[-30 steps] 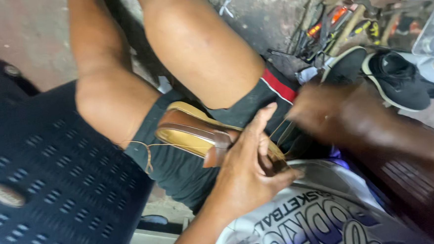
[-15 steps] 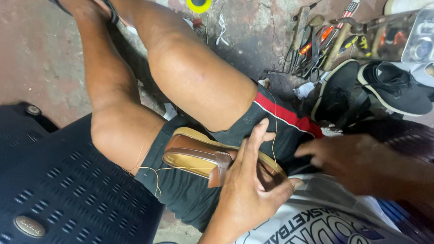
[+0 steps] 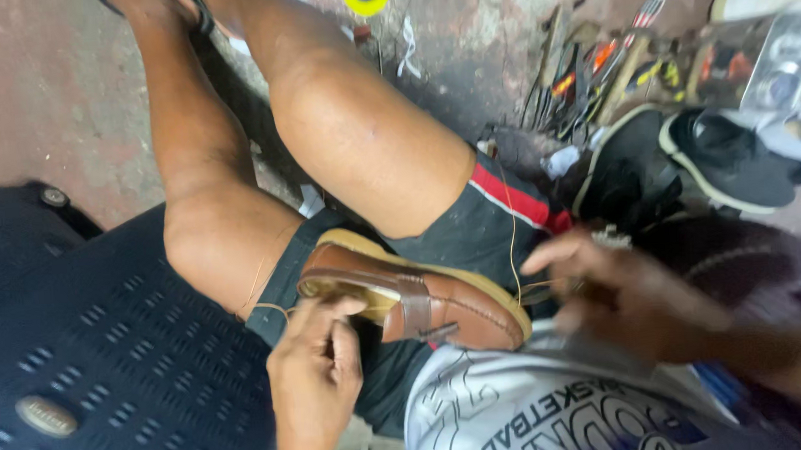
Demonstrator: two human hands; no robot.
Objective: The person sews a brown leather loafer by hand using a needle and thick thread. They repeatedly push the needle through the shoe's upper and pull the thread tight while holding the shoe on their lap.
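A brown shoe [image 3: 423, 297] lies across the lap between the thighs, the left hand [image 3: 321, 357] pinching its heel edge, the blurred right hand [image 3: 623, 295] beside the toe, fingers loosely spread, tools [image 3: 584, 69] crowding the floor beyond.

Left hand [image 3: 312, 371] off shoe [image 3: 413, 293] top.

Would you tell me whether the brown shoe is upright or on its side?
On its side: the shoe lies across the lap, its tan sole edge facing upward.
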